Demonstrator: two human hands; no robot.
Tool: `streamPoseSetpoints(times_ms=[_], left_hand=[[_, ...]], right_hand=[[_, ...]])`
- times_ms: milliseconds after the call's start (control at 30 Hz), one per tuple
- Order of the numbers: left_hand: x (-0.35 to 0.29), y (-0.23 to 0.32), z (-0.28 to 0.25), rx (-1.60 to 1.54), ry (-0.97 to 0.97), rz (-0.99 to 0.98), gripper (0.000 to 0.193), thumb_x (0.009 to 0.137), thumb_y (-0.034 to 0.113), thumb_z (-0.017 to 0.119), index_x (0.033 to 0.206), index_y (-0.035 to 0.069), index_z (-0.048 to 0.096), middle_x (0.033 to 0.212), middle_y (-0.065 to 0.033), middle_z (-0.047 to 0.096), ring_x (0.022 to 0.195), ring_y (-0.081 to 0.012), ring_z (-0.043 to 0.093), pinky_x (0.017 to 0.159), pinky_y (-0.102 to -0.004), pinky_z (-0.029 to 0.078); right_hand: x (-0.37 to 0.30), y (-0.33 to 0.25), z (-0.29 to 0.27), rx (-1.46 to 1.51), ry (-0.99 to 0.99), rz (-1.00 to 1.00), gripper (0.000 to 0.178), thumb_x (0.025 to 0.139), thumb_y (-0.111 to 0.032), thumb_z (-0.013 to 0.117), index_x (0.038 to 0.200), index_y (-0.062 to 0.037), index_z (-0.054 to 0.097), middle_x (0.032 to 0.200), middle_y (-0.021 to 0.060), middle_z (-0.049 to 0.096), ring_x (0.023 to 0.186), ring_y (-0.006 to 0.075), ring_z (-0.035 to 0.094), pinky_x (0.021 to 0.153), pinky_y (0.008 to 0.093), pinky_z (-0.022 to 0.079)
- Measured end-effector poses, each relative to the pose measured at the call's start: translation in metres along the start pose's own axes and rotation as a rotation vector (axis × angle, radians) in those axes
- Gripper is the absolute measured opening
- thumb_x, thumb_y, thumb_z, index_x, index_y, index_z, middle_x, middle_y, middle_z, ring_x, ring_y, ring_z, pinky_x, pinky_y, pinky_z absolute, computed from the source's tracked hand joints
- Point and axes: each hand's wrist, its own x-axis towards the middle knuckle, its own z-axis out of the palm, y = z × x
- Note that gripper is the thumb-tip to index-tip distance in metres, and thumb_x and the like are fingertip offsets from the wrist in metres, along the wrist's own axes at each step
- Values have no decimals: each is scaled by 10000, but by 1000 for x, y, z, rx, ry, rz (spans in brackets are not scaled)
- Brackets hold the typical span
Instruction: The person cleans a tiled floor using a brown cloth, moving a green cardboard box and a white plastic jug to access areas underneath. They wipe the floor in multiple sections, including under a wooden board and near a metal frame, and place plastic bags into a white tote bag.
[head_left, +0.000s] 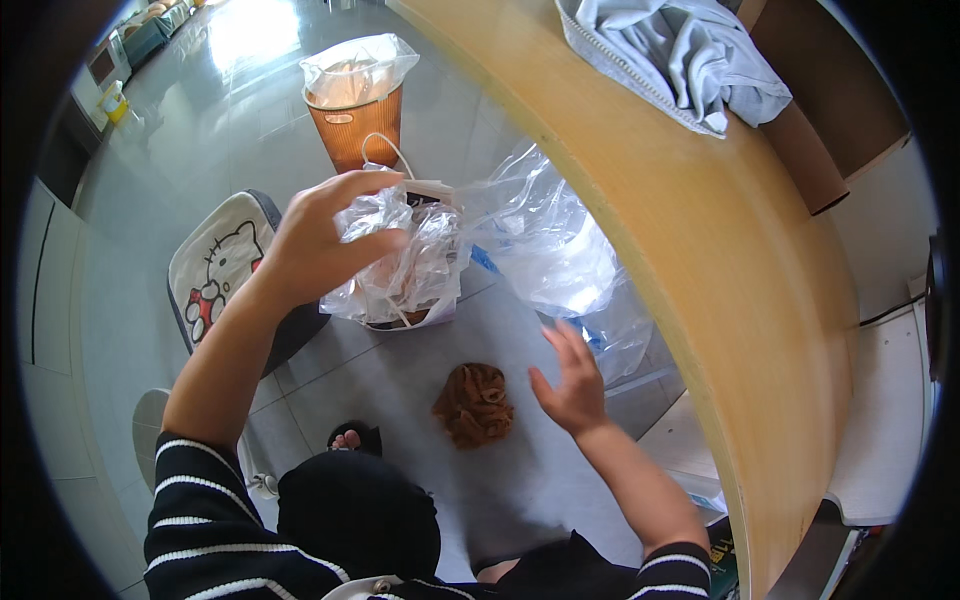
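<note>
My left hand (330, 235) is raised over a paper bag (440, 312) with a white cord handle, its thumb and fingers spread apart. Crumpled clear plastic (425, 255) bulges out of the bag's top, just beyond and beneath that hand. To the right, a large clear plastic bag (560, 255) with blue marks lies beside the table. My right hand (577, 385) is held just in front of it, thumb and fingers apart and nothing seen in them. Between my feet and the paper bag, a bunched brown cloth (474, 405) rests on the grey tiled floor.
A curved wooden table (640, 190) runs along the right, bearing a grey zippered garment (690, 60) and a brown tube (805, 160). An orange-brown bin (360, 125) with a clear liner stands behind the paper bag. A chair with a cartoon-cat cover (225, 260) is at left.
</note>
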Motion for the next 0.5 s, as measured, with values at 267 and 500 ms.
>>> streamPoseSetpoints(times_ms=[267, 500], left_hand=[[-45, -28, 36, -450, -10, -22, 366, 899, 57, 664, 1250, -12, 586, 1231, -95, 641, 1153, -161, 588, 1015, -329, 437], [-48, -24, 54, -452, -80, 180, 302, 839, 61, 725, 1129, 5, 660, 1084, -126, 702, 1005, -229, 680, 883, -326, 510]], right_hand=[[145, 21, 37, -748, -406, 155, 925, 640, -517, 845, 1428, -272, 425, 1626, 107, -74, 1473, 440, -66, 984, 779, 289], [82, 131, 47, -613, 177, 117, 291, 666, -135, 763, 918, -75, 632, 1006, 98, 651, 995, 332, 585, 821, 435, 512]])
